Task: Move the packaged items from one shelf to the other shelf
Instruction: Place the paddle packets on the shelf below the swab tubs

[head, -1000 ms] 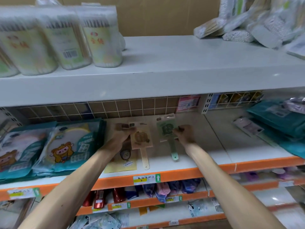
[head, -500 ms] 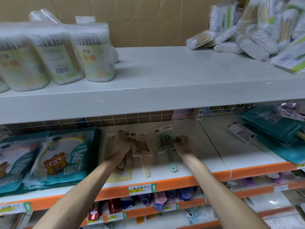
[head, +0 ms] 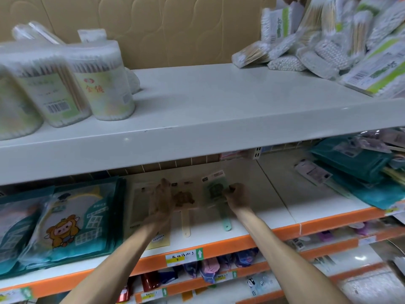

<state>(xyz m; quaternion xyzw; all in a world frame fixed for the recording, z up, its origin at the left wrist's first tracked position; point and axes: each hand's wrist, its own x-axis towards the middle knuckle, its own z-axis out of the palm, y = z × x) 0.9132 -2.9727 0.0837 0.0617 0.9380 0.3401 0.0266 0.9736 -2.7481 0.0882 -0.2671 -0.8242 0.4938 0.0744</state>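
Two paddle-shaped packaged items lie flat on the lower shelf. The beige packaged paddle has its handle pointing toward me. My left hand holds it along its left edge, fingers stretched toward the back of the shelf. The green packaged paddle lies just to its right, and my right hand pinches its right edge with curled fingers. A flat cream package lies partly under my left hand. The grey upper shelf has bare room in its middle.
Teal cartoon packs are stacked left of my hands, and more teal packs at the right. On the upper shelf stand cotton-swab tubs at the left and a heap of swab bags at the right. Orange-edged shelves below hold small goods.
The view has tilted upward, showing more of the upper shelf. My left hand slid from the beige package's top to its left edge. My right hand stays on the green package.
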